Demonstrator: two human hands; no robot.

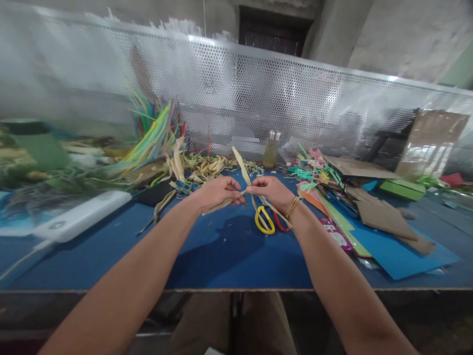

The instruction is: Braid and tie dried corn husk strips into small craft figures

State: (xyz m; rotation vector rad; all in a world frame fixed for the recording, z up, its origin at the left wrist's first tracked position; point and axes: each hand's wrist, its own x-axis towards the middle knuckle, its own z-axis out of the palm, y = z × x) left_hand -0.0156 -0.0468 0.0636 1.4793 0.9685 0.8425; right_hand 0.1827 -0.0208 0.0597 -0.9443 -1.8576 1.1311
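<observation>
Both hands meet over the middle of the blue table, working on pale, dry plant strips that look like corn husk. My left hand [221, 191] is closed, its fingers curled on a thin husk strip [222, 203]. Beside it my right hand [271, 190] pinches the husk where strips cross. One broad husk piece [242, 166] points up and away between the hands, and a narrow end trails below the right wrist. Just under the right hand lie scissors with a yellow handle [265, 220] and a red handle [282, 221]. The fingertips partly hide the crossing.
Behind the hands lies a heap of dry husks [207, 165] and a small bottle [271, 149]. Coloured pipe cleaners [157, 130] and a white power strip [83, 215] are at left. Coloured paper [402, 251] and cardboard [384, 217] pile up at right. A perforated metal panel [258, 93] stands behind.
</observation>
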